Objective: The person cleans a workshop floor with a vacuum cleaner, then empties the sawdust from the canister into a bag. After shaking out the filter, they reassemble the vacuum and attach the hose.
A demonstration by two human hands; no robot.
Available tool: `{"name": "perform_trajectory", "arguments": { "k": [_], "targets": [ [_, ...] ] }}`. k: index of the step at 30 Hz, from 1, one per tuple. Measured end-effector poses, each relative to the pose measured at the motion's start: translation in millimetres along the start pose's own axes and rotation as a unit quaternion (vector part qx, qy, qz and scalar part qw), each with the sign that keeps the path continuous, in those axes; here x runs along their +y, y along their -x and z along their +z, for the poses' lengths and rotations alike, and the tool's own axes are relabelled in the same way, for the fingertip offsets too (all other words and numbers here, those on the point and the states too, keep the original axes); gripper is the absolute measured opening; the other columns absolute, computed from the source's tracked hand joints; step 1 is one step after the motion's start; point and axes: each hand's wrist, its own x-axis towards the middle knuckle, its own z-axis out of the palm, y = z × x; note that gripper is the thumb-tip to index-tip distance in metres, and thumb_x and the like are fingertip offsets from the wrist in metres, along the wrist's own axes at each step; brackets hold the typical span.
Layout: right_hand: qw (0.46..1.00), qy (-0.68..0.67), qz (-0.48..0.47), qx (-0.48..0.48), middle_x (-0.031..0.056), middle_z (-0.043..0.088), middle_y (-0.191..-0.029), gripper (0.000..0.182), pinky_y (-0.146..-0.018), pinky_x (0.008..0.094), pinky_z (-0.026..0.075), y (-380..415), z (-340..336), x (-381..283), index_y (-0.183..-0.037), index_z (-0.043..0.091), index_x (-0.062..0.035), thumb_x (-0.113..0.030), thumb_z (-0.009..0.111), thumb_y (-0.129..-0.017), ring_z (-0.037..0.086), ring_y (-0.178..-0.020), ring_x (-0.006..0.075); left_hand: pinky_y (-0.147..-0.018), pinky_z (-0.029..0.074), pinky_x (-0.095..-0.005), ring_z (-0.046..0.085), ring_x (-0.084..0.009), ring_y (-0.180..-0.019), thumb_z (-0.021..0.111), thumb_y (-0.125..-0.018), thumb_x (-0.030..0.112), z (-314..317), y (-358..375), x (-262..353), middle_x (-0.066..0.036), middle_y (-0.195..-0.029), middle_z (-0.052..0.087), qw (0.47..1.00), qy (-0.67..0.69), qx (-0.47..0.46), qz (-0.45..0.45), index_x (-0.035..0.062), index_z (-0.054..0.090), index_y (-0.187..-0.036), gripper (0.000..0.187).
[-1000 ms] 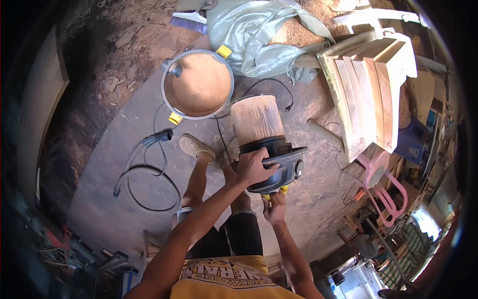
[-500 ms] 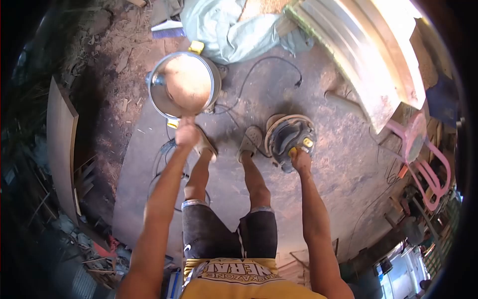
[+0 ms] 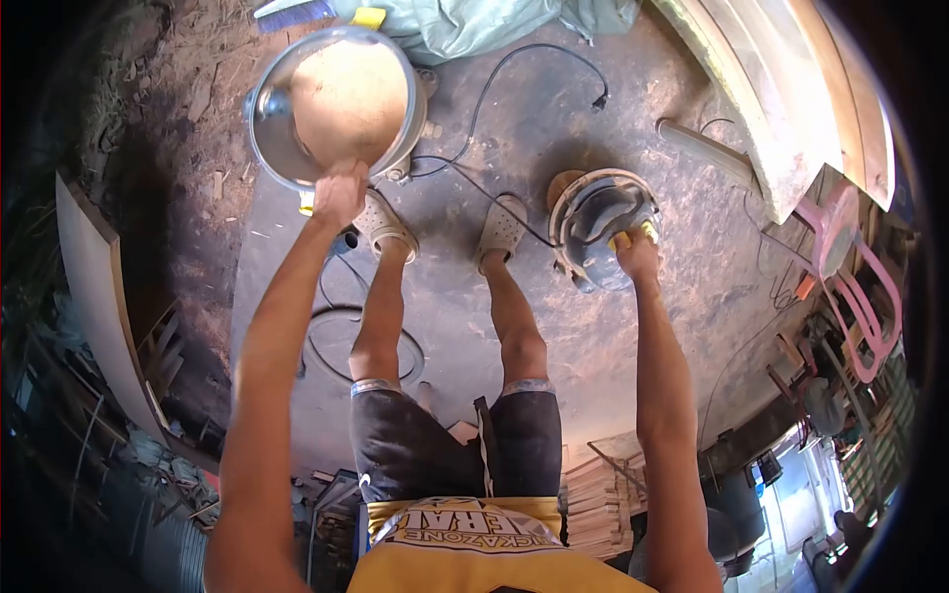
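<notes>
L hand (image 3: 341, 194) grips tub (image 3: 413, 111) w/ dust (image 3: 348, 99) just past it, & R hand (image 3: 641, 259) grips black top (image 3: 598, 215), best held steady underneath.

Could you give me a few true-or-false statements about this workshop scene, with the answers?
1. The left hand is at the drum's rim. True.
2. The right hand is on the drum's blue port. False: it is at the round black lid.
3. The cord's plug lies on the floor. True.
4. The person wears black boots. False: they wear pale clogs.
</notes>
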Motion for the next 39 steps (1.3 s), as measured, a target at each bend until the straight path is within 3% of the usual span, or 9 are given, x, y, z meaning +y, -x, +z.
{"name": "perform_trajectory", "arguments": {
  "k": [8, 18, 19, 22, 23, 27, 30, 32, 39],
  "targets": [
    [0.917, -0.176, -0.235, 0.269, 0.0217, 0.05, -0.122, 0.059, -0.094, 0.0483, 0.041, 68.9, -34.8, -117.5, -0.128, 0.05, -0.0052, -0.016, 0.07, -0.073, 0.047, -0.114, 0.0409, -0.074, 0.051, -0.0454, 0.059, -0.0342, -0.09, 0.068, -0.07, 0.01, -141.9, -29.9, -17.7, -0.014, -0.087, 0.057, 0.995, -0.014, -0.023, 0.1, 0.005, 0.057, -0.083, 0.018],
    [0.749, -0.232, -0.567, 0.252, 0.0157, 0.055, -0.111, 0.068, -0.11, 0.0499, 0.032, 143.6, -212.9, -294.0, -0.104, 0.06, -0.005, -0.053, 0.079, -0.06, 0.051, -0.11, 0.0327, -0.062, 0.046, -0.0431, 0.056, -0.035, -0.073, 0.072, -0.071, 0.009, -343.0, -2.1, 97.4, -0.013, -0.076, 0.051, 0.948, 0.117, -0.139, 0.26, 0.0048, 0.06, -0.081, 0.016],
    [0.722, -0.249, -0.557, 0.327, 0.0077, 0.059, -0.078, 0.051, -0.087, 0.0421, 0.048, 145.0, -235.4, -295.4, -0.07, 0.059, -0.0081, -0.054, 0.08, -0.06, 0.058, -0.078, 0.0236, -0.062, 0.047, -0.0415, 0.057, -0.032, -0.074, 0.072, -0.073, 0.009, -362.5, -5.6, 108.6, -0.012, -0.076, 0.053, 0.941, 0.117, -0.156, 0.275, 0.004, 0.061, -0.082, 0.015],
    [0.734, -0.301, -0.514, 0.327, -0.0001, 0.041, -0.052, 0.057, -0.053, 0.0329, 0.038, 144.4, -261.6, -287.4, -0.052, 0.043, -0.0133, -0.053, 0.083, -0.058, 0.042, -0.048, 0.0173, -0.062, 0.048, -0.0355, 0.06, -0.0228, -0.074, 0.073, -0.077, 0.008, -388.6, -38.7, 129.5, -0.008, -0.076, 0.057, 0.919, 0.194, -0.21, 0.271, 0.0028, 0.063, -0.085, 0.014],
    [0.695, -0.349, -0.507, 0.371, -0.0047, 0.032, -0.043, 0.062, -0.046, 0.0309, 0.02, 138.3, -261.9, -290.2, -0.044, 0.034, -0.0171, -0.051, 0.084, -0.057, 0.033, -0.04, 0.014, -0.062, 0.048, -0.0327, 0.06, -0.0195, -0.072, 0.073, -0.078, 0.009, -391.7, -52.7, 128.7, -0.006, -0.076, 0.058, 0.898, 0.265, -0.259, 0.235, 0.003, 0.064, -0.086, 0.013],
    [0.746, -0.278, -0.484, 0.364, -0.0027, 0.041, -0.045, 0.053, -0.047, 0.0286, 0.027, 157.4, -250.6, -276.3, -0.043, 0.042, -0.0164, -0.046, 0.082, -0.063, 0.039, -0.042, 0.0135, -0.061, 0.051, -0.0211, 0.062, -0.0078, -0.071, 0.067, -0.09, 0.02, -365.6, -174.4, 91.1, -0.002, -0.079, 0.064, 0.833, 0.525, -0.174, -0.032, 0.0065, 0.066, -0.089, 0.013],
    [0.764, -0.265, -0.453, 0.375, -0.0038, 0.039, -0.045, 0.051, -0.048, 0.0283, 0.025, 151.8, -230.1, -276.8, -0.044, 0.04, -0.0183, -0.039, 0.082, -0.065, 0.037, -0.042, 0.0123, -0.064, 0.057, -0.0325, 0.069, -0.02, -0.078, 0.069, -0.082, 0.052, -292.9, -296.5, 54.7, -0.014, -0.092, 0.07, 0.984, 0.167, -0.009, -0.055, 0.0005, 0.066, -0.108, 0.058],
    [0.776, -0.257, -0.428, 0.385, -0.0045, 0.036, -0.045, 0.053, -0.049, 0.0285, 0.023, 142.3, -225.4, -276.5, -0.045, 0.036, -0.0197, -0.036, 0.082, -0.065, 0.033, -0.042, 0.012, -0.08, 0.053, -0.0387, 0.069, -0.0278, -0.09, 0.065, -0.076, 0.064, -248.5, -355.5, 55.4, -0.021, -0.095, 0.07, 0.967, 0.147, -0.092, -0.184, -0.0045, 0.066, -0.103, 0.074],
    [0.822, -0.185, -0.412, 0.347, -0.0052, 0.033, -0.043, 0.048, -0.049, 0.0282, 0.023, 142.6, -253.0, -283.5, -0.044, 0.034, -0.0195, -0.024, 0.073, -0.072, 0.032, -0.041, 0.0123, -0.088, 0.05, -0.0443, 0.064, -0.0326, -0.102, 0.051, -0.09, 0.039, -77.2, -424.0, -23.1, -0.024, -0.106, 0.066, 0.918, 0.217, 0.077, -0.324, -0.0033, 0.065, -0.104, 0.047]
  ]
}}
